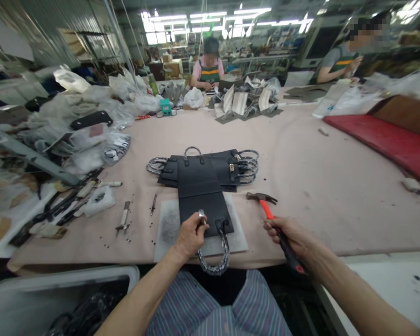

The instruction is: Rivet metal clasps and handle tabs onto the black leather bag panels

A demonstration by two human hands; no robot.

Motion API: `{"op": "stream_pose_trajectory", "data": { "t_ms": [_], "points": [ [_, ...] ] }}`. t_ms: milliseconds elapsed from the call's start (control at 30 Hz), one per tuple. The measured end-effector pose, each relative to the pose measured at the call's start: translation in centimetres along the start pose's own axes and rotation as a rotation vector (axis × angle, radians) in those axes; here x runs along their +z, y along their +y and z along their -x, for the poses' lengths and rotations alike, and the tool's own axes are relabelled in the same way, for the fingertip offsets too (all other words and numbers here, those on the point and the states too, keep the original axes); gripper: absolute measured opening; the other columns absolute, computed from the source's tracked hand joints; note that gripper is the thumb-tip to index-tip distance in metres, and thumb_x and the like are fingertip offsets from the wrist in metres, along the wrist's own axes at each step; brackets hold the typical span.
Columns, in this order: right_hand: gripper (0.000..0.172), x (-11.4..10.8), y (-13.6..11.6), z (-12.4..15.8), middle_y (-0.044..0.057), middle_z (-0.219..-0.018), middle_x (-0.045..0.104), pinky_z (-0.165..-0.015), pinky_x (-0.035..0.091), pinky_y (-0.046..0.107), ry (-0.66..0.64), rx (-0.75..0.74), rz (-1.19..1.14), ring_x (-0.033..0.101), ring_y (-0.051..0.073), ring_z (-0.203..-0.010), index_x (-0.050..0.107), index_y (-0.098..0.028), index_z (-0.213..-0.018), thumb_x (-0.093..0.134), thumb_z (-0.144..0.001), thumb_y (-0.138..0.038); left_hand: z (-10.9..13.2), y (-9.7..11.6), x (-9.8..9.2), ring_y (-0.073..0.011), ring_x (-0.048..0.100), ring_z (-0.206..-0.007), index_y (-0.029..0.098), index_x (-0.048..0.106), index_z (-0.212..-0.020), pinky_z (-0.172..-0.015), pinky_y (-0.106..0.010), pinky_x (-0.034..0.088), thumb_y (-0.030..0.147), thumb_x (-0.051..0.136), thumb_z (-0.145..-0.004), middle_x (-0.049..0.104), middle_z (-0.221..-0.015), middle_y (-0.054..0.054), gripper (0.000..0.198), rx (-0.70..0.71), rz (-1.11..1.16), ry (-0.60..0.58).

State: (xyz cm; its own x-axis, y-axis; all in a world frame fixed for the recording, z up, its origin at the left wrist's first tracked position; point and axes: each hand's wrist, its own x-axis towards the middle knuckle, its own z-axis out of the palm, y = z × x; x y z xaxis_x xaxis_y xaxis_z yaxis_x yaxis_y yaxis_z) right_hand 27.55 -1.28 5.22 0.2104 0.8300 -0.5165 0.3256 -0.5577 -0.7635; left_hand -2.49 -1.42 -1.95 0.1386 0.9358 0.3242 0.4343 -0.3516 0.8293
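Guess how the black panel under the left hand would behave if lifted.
The black panel probably bends at the crease across its middle. Its flat, straight-edged lie suggests some stiffness elsewhere. The speckled handle, looping past the table edge, would likely swing.

Overhead, white fluorescent tubes (252,11) run in rows across the far end of this workshop, and behind them bright windows (154,35) let in a pale glow. Off to the left rises a ribbed metal wall (94,21), shiny where the light catches it, with a slim upright post (121,42) in front. Long workbenches (266,58) stand crowded at the back. Nearest me spreads a broad worktable (297,140) with a dull pinkish-beige top, a white side surface (381,275) by its near right corner.
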Motion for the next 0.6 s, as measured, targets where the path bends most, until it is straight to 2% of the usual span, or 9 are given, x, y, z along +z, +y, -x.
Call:
{"op": "stream_pose_trajectory", "data": {
  "t_ms": [67, 100, 133, 200, 267, 333, 433, 467, 600],
  "points": [
    [0.014, 0.8, -1.8, 1.9, -0.004, -0.063, 0.046, -0.041, 0.036, 0.024, -0.004, -0.042, -0.049, 0.04, 0.01, -0.045, 0.049, -0.022, -0.081, 0.048, -0.089, -0.033, 0.0, 0.0, 0.0, -0.0147, 0.063, -0.077, 0.021, 0.06, -0.092, -0.075, -0.026, 0.049, 0.014, 0.059, -0.086, 0.065, -0.083, 0.0, 0.01, -0.008, 0.004, -0.002],
    [0.021, 1.2, -2.5, 3.1, -0.006, -0.062, 0.044, -0.039, 0.033, 0.024, 0.017, -0.11, -0.046, 0.039, 0.01, -0.043, 0.05, -0.023, -0.086, 0.043, -0.094, -0.041, 0.1, -0.1, 0.1, -0.0148, 0.064, -0.077, 0.021, 0.06, -0.092, -0.075, -0.026, 0.049, 0.014, 0.059, -0.086, 0.065, -0.083, 0.0, 0.009, -0.009, 0.003, -0.003],
    [0.029, 1.6, -3.3, 4.3, -0.006, -0.061, 0.044, -0.039, 0.033, 0.024, 0.048, -0.219, -0.017, 0.039, 0.011, -0.042, 0.051, -0.023, -0.09, 0.039, -0.097, -0.048, 0.1, -0.1, 0.1, -0.0149, 0.064, -0.078, 0.021, 0.06, -0.092, -0.076, -0.026, 0.049, 0.014, 0.059, -0.086, 0.066, -0.083, 0.0, 0.009, -0.008, 0.003, -0.003],
    [0.036, 2.2, -4.6, 6.5, -0.006, -0.059, 0.046, -0.043, 0.035, 0.026, 0.125, -0.541, 0.137, 0.043, 0.012, -0.044, 0.052, -0.023, -0.088, 0.037, -0.099, -0.054, 0.1, -0.2, 0.1, -0.0151, 0.064, -0.079, 0.021, 0.06, -0.092, -0.077, -0.027, 0.049, 0.014, 0.059, -0.086, 0.066, -0.084, 0.0, 0.009, -0.005, 0.001, 0.002],
    [0.034, 2.4, -5.8, 8.2, -0.004, -0.057, 0.05, -0.047, 0.032, 0.026, 0.165, -0.862, 0.387, 0.045, 0.012, -0.046, 0.05, -0.024, -0.08, 0.04, -0.1, -0.05, 0.2, -0.2, 0.1, -0.0151, 0.064, -0.078, 0.021, 0.06, -0.092, -0.076, -0.027, 0.049, 0.014, 0.059, -0.087, 0.065, -0.083, 0.0, 0.009, -0.004, -0.004, 0.005],
    [0.033, 2.3, -7.0, 9.3, -0.003, -0.054, 0.051, -0.046, 0.025, 0.028, 0.149, -1.078, 0.648, 0.042, 0.011, -0.042, 0.047, -0.024, -0.075, 0.04, -0.102, -0.042, 0.1, -0.2, 0.1, -0.0152, 0.064, -0.078, 0.021, 0.06, -0.091, -0.075, -0.027, 0.049, 0.014, 0.059, -0.086, 0.066, -0.082, 0.0, 0.008, -0.006, -0.016, 0.002],
    [0.031, 2.0, -8.4, 10.2, -0.004, -0.052, 0.053, -0.045, 0.02, 0.03, 0.111, -1.22, 0.886, 0.041, 0.011, -0.039, 0.046, -0.024, -0.077, 0.039, -0.104, -0.034, 0.1, -0.2, 0.1, -0.0152, 0.064, -0.078, 0.021, 0.06, -0.09, -0.075, -0.027, 0.049, 0.014, 0.059, -0.086, 0.066, -0.083, 0.0, 0.008, -0.017, -0.027, -0.005],
    [0.029, 1.9, -8.7, 10.5, -0.004, -0.053, 0.053, -0.045, 0.022, 0.03, 0.135, -1.242, 0.877, 0.042, 0.011, -0.04, 0.046, -0.024, -0.078, 0.04, -0.105, -0.033, 0.1, -0.2, 0.1, -0.0151, 0.064, -0.078, 0.021, 0.06, -0.09, -0.075, -0.027, 0.048, 0.014, 0.06, -0.086, 0.066, -0.083, 0.0, 0.008, -0.019, -0.02, -0.006],
    [0.023, 2.1, -8.8, 11.2, -0.006, -0.057, 0.05, -0.045, 0.03, 0.025, 0.366, -1.299, 0.628, 0.045, 0.01, -0.043, 0.047, -0.023, -0.086, 0.038, -0.106, -0.03, 0.1, -0.4, 0.1, -0.0149, 0.064, -0.079, 0.021, 0.06, -0.092, -0.077, -0.027, 0.049, 0.014, 0.059, -0.087, 0.066, -0.085, 0.0, 0.009, -0.015, 0.003, -0.012]
  ]
}}
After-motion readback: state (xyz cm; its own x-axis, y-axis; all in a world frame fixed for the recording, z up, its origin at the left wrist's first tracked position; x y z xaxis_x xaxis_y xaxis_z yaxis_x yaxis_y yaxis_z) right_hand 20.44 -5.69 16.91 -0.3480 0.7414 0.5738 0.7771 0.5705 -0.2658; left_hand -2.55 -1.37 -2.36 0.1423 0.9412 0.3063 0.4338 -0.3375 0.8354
